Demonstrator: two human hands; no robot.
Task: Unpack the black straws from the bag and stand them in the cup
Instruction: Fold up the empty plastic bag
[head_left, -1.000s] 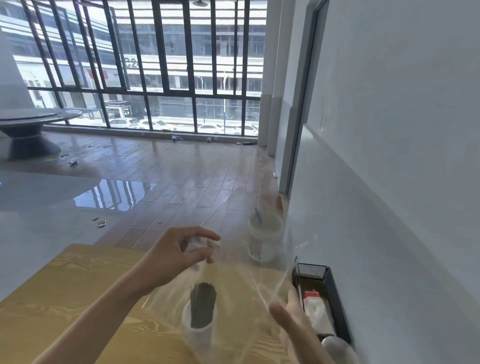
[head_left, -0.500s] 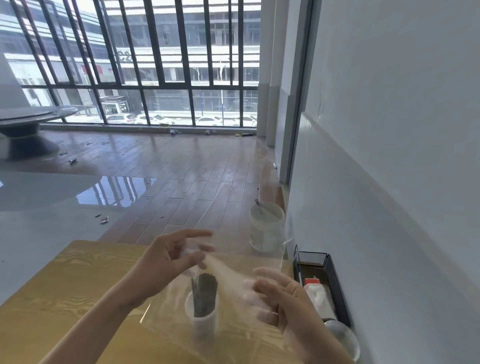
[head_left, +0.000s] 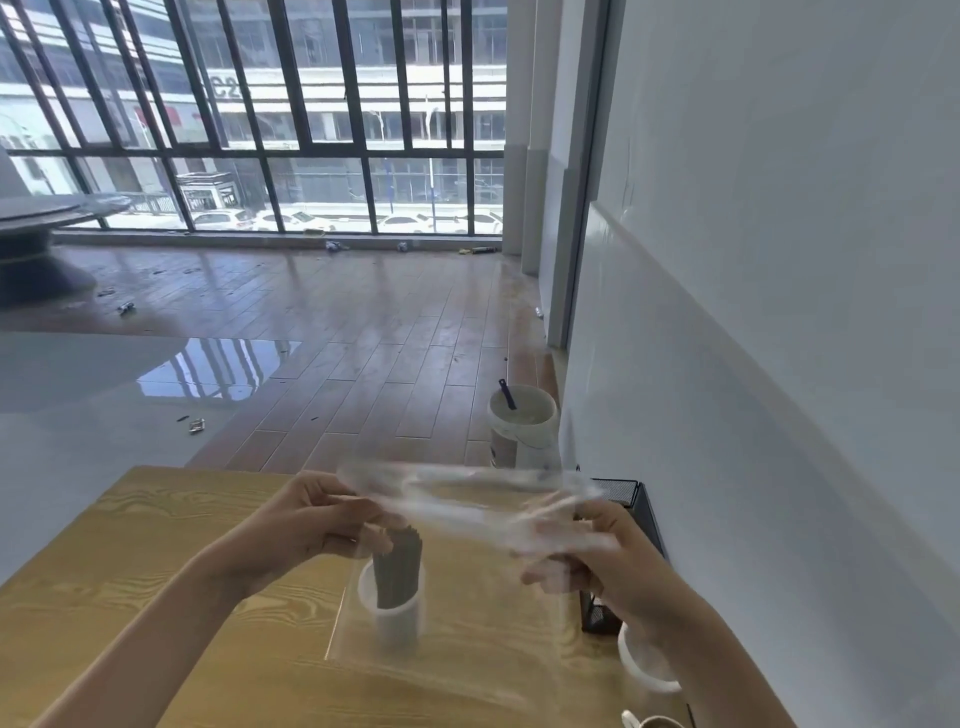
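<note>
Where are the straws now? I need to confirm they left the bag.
In the head view, the black straws stand in the white cup on the wooden table, behind the clear bag.

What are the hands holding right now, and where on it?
The clear plastic bag: left hand grips its left end, right hand its right end.

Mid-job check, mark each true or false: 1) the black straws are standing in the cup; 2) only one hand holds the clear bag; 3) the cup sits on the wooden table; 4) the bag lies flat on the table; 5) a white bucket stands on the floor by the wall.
1) True: the black straws stand in the cup.
2) False: the left hand and the right hand each grip the clear bag.
3) True: it sits on the wooden table.
4) False: the bag is stretched in the air above the cup.
5) True: the white bucket.
</note>
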